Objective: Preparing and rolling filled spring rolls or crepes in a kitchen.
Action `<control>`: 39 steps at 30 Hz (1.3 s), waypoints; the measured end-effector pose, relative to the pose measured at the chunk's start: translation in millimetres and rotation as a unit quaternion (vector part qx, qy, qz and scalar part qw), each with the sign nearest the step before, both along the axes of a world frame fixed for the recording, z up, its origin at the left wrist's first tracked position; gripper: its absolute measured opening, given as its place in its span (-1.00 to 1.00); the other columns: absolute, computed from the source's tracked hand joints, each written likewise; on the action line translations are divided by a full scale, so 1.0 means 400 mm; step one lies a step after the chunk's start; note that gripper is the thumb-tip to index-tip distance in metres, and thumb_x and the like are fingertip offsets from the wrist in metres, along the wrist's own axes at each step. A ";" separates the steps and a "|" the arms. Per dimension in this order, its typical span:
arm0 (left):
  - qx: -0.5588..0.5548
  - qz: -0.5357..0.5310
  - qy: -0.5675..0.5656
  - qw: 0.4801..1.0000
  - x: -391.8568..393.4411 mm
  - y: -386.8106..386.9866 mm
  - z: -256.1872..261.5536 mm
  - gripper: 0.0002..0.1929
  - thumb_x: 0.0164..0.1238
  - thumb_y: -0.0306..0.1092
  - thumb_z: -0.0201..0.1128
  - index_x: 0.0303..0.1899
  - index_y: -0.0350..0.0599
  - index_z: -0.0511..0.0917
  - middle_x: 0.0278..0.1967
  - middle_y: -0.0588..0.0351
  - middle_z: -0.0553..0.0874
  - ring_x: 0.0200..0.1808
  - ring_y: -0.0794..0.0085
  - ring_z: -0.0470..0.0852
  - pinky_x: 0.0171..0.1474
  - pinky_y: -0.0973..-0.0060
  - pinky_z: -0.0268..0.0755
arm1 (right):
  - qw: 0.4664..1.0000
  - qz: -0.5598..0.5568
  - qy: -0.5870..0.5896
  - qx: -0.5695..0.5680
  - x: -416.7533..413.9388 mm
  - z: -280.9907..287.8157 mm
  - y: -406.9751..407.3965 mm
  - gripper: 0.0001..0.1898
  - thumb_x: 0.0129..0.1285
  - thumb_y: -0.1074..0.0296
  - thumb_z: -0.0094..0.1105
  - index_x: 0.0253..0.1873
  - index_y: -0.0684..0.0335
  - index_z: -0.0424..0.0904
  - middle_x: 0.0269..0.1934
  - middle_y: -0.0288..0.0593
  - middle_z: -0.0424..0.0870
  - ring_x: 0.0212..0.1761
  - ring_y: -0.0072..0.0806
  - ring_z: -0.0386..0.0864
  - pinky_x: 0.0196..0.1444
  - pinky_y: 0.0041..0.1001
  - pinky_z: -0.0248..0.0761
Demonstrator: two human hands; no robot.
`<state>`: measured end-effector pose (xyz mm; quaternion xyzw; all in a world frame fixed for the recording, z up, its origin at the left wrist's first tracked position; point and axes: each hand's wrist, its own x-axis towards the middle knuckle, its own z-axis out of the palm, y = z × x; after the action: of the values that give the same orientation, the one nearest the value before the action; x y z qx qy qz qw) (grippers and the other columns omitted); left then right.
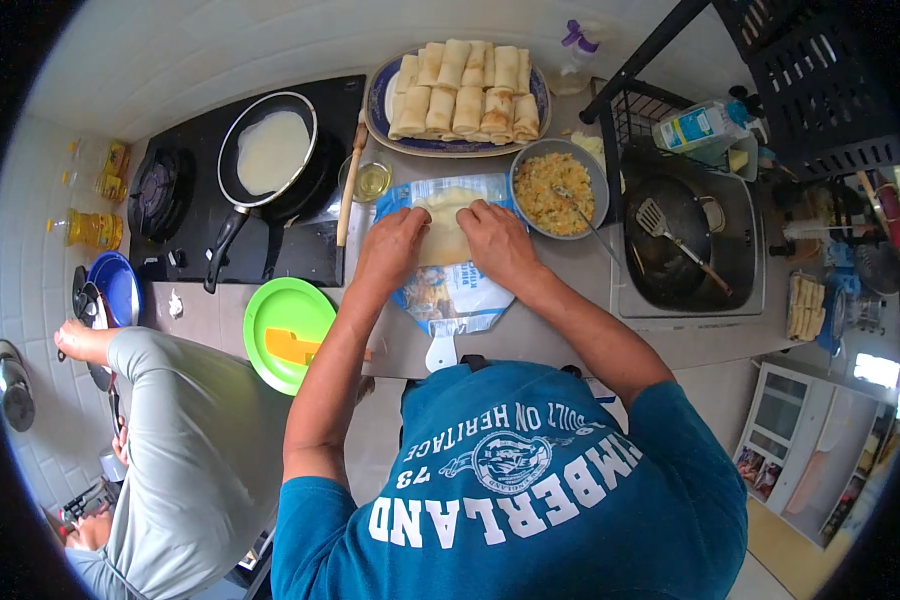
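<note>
A pale, thin crepe (441, 247) lies on a blue and white plastic bag spread over a board with a white handle (441, 352). My left hand (394, 244) pinches the crepe's left side near its folded upper part, and my right hand (495, 236) pinches the right side. Whatever filling is inside the fold is hidden. Just right of the bag stands a grey bowl (604, 187) of orange-yellow chopped filling (551, 187) with a metal spoon in it. Behind, an oval blue-rimmed platter (379, 112) bears stacked rolled crepes (467, 109).
A frying pan (229, 184) with a crepe sits on the black stove (195, 135). A rolling pin (351, 187) lies beside a small oil bowl (373, 180). Nearer are a green plate (259, 322) and a co-worker (187, 450) at left; the sink (750, 277) holds a wok.
</note>
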<state>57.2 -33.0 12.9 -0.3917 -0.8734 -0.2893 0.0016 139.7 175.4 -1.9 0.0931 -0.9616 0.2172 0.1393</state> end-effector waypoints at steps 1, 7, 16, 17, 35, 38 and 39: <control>-0.002 -0.006 -0.021 1.000 -0.006 -0.001 -0.001 -0.93 0.52 -0.43 0.32 -0.08 -0.15 0.62 -0.25 -0.11 0.72 -0.14 -0.12 0.74 -0.06 0.02 0.57 | 1.000 -0.013 -0.020 -0.004 0.000 -0.006 -0.005 -0.88 0.33 0.54 0.16 -0.06 0.29 0.54 -0.13 0.08 0.66 -0.03 0.07 0.73 0.02 0.01 0.58; 0.033 0.009 -0.024 0.999 0.001 -0.011 -0.008 -0.79 0.37 -0.55 0.31 0.00 -0.15 0.67 -0.14 -0.11 0.74 -0.07 -0.11 0.74 0.00 0.02 0.55 | 0.994 -0.040 -0.080 -0.068 -0.003 -0.031 0.000 -0.87 0.33 0.59 0.18 -0.06 0.31 0.56 -0.11 0.14 0.63 -0.07 0.16 0.72 -0.03 0.02 0.60; -0.032 0.024 0.059 0.997 0.161 0.012 -0.032 -0.46 0.17 -0.54 0.34 0.27 -0.12 0.70 0.16 0.06 0.76 0.12 0.13 0.68 0.15 0.17 0.45 | 0.997 -0.014 -0.049 -0.065 0.011 0.006 0.007 -0.81 0.30 0.57 0.20 -0.01 0.31 0.67 -0.07 0.11 0.68 0.02 0.14 0.70 0.10 -0.02 0.56; -0.019 0.037 0.055 0.998 0.166 0.013 -0.027 -0.46 0.18 -0.54 0.34 0.27 -0.11 0.70 0.18 0.06 0.75 0.12 0.12 0.68 0.15 0.16 0.45 | 0.998 -0.009 -0.035 -0.057 0.012 0.017 0.006 -0.82 0.28 0.54 0.23 -0.03 0.32 0.66 -0.06 0.11 0.68 0.06 0.13 0.69 0.14 -0.01 0.54; 0.055 0.410 -0.094 0.906 0.290 0.014 -0.029 -0.67 0.53 -0.30 0.35 0.22 -0.14 0.71 -0.10 -0.04 0.79 -0.02 -0.01 0.71 0.12 0.02 0.42 | 0.877 0.450 -0.111 0.128 -0.327 0.049 -0.074 -0.85 0.30 0.38 0.34 -0.06 0.14 0.73 -0.08 -0.15 0.72 0.16 -0.11 0.67 0.24 -0.06 0.51; 0.041 0.424 -0.096 0.900 0.276 0.032 -0.029 -0.65 0.52 -0.24 0.39 0.20 -0.17 0.72 -0.12 -0.07 0.78 -0.04 -0.02 0.71 0.11 0.02 0.44 | 0.866 0.468 -0.126 0.121 -0.335 0.057 -0.078 -0.90 0.28 0.40 0.35 -0.12 0.15 0.72 -0.09 -0.14 0.71 0.14 -0.11 0.67 0.19 -0.06 0.52; 0.027 0.429 -0.094 0.898 0.272 0.037 -0.029 -0.65 0.51 -0.21 0.40 0.18 -0.20 0.72 -0.13 -0.10 0.77 -0.06 -0.03 0.71 0.10 0.03 0.46 | 0.865 0.473 -0.136 0.102 -0.336 0.059 -0.078 -0.91 0.27 0.41 0.36 -0.14 0.15 0.71 -0.10 -0.14 0.71 0.13 -0.10 0.68 0.17 -0.07 0.54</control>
<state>165.8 -18.3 1.1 0.0502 -0.9448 -0.3195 0.0535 5.2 144.3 21.7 0.5197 -0.8285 0.1687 -0.1227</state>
